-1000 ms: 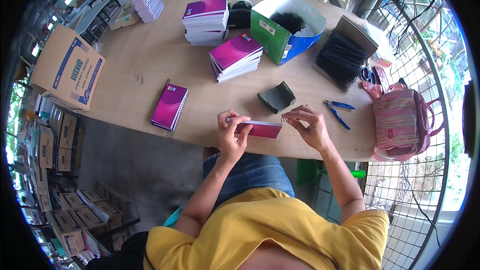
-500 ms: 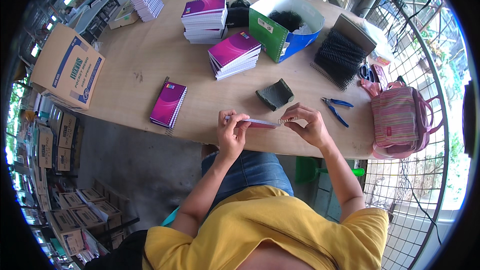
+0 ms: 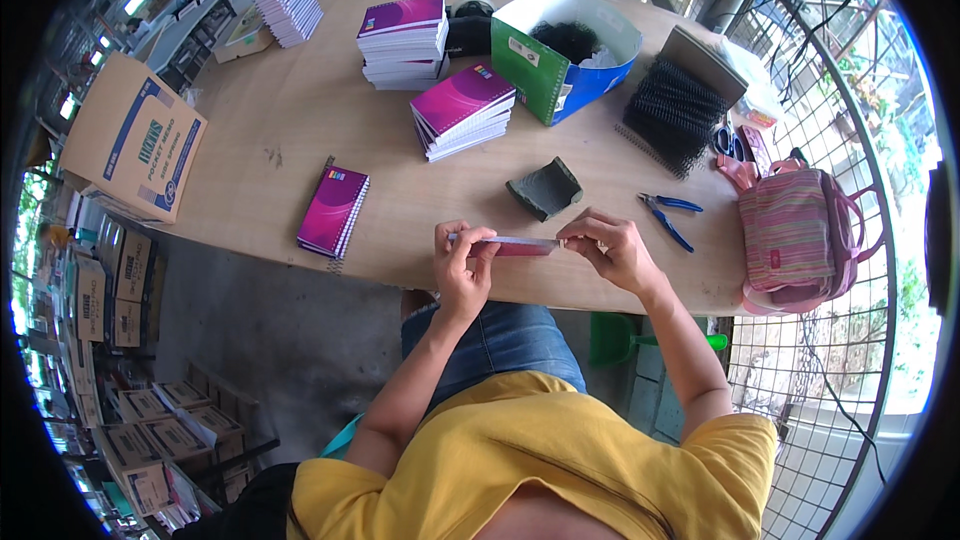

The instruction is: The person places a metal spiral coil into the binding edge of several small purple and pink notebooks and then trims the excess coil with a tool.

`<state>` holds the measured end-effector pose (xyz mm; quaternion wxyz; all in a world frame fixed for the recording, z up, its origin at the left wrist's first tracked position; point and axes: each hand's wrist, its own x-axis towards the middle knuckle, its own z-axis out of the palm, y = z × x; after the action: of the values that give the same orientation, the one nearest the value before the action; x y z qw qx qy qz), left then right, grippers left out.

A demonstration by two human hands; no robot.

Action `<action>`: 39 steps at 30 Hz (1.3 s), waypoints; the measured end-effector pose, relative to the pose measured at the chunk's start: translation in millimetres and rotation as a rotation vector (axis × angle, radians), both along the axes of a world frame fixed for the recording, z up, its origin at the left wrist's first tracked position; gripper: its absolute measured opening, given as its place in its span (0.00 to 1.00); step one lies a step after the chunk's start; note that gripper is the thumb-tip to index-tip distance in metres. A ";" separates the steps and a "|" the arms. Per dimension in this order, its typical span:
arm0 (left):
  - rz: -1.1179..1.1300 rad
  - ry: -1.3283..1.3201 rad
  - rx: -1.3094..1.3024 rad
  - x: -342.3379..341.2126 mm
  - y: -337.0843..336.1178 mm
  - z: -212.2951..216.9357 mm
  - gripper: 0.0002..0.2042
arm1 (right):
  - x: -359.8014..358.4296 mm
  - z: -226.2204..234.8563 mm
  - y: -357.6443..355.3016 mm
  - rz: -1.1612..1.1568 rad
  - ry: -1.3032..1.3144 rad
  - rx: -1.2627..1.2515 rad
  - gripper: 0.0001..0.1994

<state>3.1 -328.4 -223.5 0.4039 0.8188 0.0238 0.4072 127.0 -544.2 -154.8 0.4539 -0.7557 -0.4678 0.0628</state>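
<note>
Floor [image 3: 290, 340] of grey concrete shows below and left of the fingers; a wire-mesh panel [image 3: 790, 380] rises well to their right. Under and beyond them spreads the wood-toned table [image 3: 250, 130], pale, with dark scuffs to their left. Far left of the fingers stands a carton [image 3: 140, 145]; to their right, a striped bag [image 3: 795, 240]; beyond them, a green-and-blue bin [image 3: 530, 75]. Nearer lie a purple notebook [image 3: 335, 208] on their left, a dark curved block [image 3: 545, 192] just beyond and blue-handled pliers [image 3: 652, 203] on their right. Between the fingers of both hands, over the table's near side, is the held notebook [image 3: 520, 248], thin edge up. The left hand [image 3: 463, 265] grips its left part between thumb and fingers; the right hand [image 3: 615, 252] pinches its fingertips together at the right end, any piece between them too small to tell. Good handling probably means a firm left grip, a level edge, and small, light fingertip movements close to it, so that the paper does not bend.
</note>
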 end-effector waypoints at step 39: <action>0.079 0.007 -0.006 4.0 -18.1 5.5 0.18 | -26.3 7.6 23.4 -0.184 -0.309 -0.186 0.06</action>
<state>7.1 -346.6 -218.0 0.3900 0.8174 0.0586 0.4200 100.7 -520.8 -147.2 0.3087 -0.8347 -0.4531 -0.0524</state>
